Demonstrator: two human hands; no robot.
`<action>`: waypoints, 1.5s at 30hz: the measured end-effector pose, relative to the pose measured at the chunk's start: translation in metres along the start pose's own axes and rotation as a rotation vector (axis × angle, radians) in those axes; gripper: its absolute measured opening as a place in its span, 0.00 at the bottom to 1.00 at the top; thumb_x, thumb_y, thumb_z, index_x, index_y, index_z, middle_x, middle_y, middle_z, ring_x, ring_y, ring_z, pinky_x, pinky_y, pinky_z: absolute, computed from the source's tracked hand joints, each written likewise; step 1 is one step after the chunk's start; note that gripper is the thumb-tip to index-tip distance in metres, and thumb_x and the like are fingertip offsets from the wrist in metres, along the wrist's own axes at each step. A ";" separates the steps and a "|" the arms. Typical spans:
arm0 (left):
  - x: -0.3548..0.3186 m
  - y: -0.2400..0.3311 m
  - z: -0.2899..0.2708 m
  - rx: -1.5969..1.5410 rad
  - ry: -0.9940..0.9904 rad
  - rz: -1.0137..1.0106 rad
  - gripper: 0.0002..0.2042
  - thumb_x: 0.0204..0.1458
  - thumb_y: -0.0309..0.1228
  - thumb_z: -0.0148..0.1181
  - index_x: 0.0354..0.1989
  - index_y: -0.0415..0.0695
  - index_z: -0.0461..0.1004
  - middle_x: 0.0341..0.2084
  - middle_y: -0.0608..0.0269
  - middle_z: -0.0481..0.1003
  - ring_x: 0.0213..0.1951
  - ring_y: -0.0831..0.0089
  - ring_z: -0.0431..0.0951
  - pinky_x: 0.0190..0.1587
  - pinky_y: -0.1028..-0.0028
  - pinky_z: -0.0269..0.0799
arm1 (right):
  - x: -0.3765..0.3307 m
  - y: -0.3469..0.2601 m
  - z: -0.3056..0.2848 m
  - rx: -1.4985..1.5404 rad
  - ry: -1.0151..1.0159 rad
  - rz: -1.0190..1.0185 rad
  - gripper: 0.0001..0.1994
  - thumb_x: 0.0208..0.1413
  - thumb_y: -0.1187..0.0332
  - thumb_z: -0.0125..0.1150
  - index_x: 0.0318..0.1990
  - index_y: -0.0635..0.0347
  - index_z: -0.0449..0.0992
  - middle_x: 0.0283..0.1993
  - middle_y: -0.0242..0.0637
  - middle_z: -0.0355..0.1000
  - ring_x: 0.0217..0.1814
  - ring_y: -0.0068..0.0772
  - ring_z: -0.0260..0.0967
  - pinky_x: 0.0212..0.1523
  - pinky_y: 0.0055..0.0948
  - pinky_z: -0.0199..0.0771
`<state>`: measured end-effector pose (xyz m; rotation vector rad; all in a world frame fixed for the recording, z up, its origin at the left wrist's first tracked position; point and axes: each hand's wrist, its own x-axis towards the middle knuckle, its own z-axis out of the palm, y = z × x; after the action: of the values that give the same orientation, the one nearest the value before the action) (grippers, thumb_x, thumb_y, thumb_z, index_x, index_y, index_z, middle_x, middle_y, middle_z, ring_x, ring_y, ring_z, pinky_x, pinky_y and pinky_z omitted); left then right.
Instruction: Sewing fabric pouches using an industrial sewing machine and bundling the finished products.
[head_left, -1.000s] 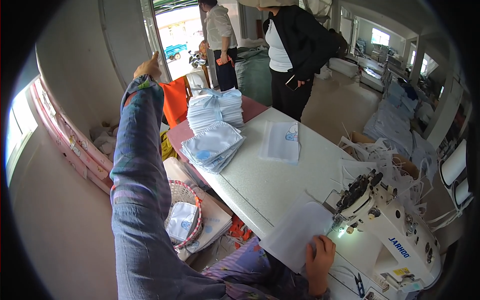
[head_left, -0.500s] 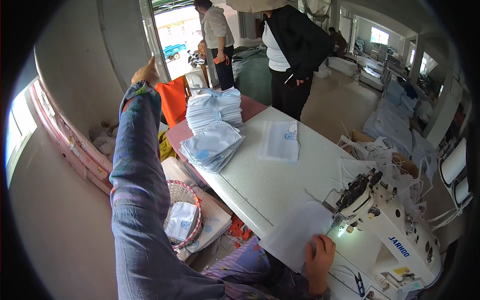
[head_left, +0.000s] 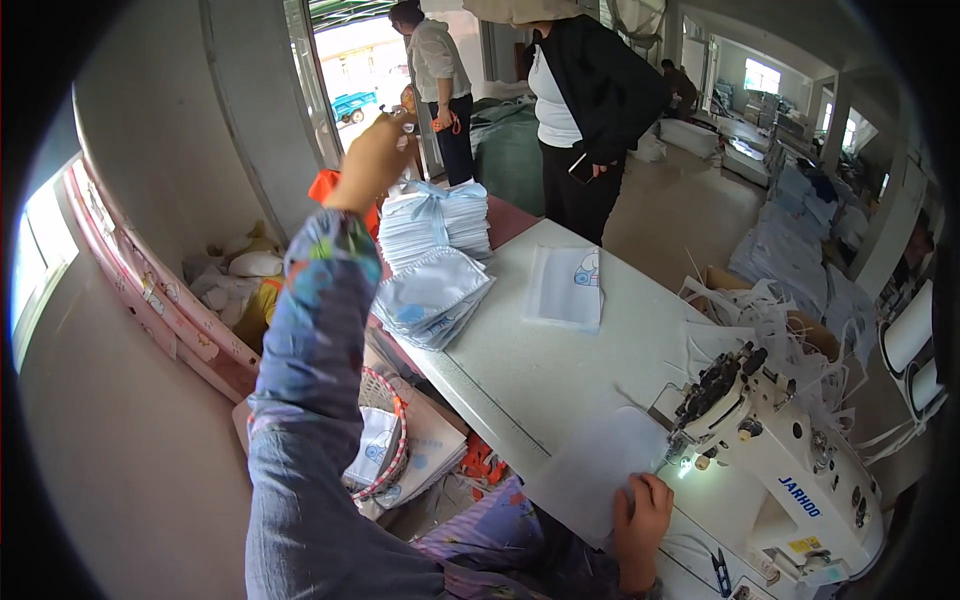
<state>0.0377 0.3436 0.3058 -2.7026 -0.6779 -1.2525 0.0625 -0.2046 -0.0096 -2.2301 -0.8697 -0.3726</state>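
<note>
My left hand [head_left: 378, 162] is raised on an outstretched arm, in front of the doorway and above a tied stack of white cloth pieces [head_left: 432, 222]. Its fingers are bent and partly smeared, so their grip does not show clearly. On the table's near side, my right hand [head_left: 643, 520] rests with curled fingers on a white cloth piece [head_left: 590, 470]. That cloth reaches the lit needle area of a white sewing machine [head_left: 770, 470] and hangs past the table's near edge. A looser pile of bordered cloth pieces [head_left: 432, 295] lies before the tied stack.
A printed cloth piece [head_left: 565, 288] lies flat on the table [head_left: 500, 380]. Snips [head_left: 720, 572] lie by the machine. A basket [head_left: 398, 440] with cloth stands left below the table. A person in a black jacket [head_left: 600, 90] and one in white [head_left: 438, 70] stand beyond.
My left hand has swung right, from a pointing finger near the door frame to bent fingers above the tied stack. The right hand stays on the cloth. The view has shifted slightly.
</note>
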 end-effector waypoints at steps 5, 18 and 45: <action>-0.147 0.182 0.023 -0.738 -0.297 0.511 0.11 0.58 0.32 0.64 0.49 0.46 0.83 0.46 0.54 0.79 0.43 0.53 0.82 0.47 0.60 0.79 | -0.001 0.005 -0.004 -0.003 0.004 0.008 0.17 0.52 0.73 0.70 0.50 0.65 0.80 0.56 0.46 0.72 0.58 0.53 0.69 0.59 0.47 0.71; -0.336 0.330 0.159 -1.043 -0.641 0.529 0.11 0.62 0.30 0.57 0.50 0.43 0.78 0.43 0.56 0.75 0.47 0.53 0.77 0.53 0.60 0.74 | -0.004 0.005 0.003 -0.035 0.006 -0.013 0.17 0.54 0.69 0.68 0.51 0.64 0.79 0.55 0.45 0.72 0.56 0.56 0.68 0.56 0.51 0.70; -0.349 0.332 0.156 -0.875 -0.492 0.470 0.14 0.58 0.29 0.60 0.52 0.46 0.77 0.50 0.62 0.74 0.58 0.60 0.73 0.71 0.57 0.61 | -0.106 0.063 -0.124 -0.432 0.356 0.334 0.11 0.60 0.74 0.66 0.49 0.65 0.84 0.50 0.55 0.80 0.54 0.60 0.76 0.60 0.48 0.75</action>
<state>0.0921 -0.0389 -0.0224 -3.5672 0.6576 -0.8746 0.0261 -0.3753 -0.0052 -2.5298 -0.2335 -0.8257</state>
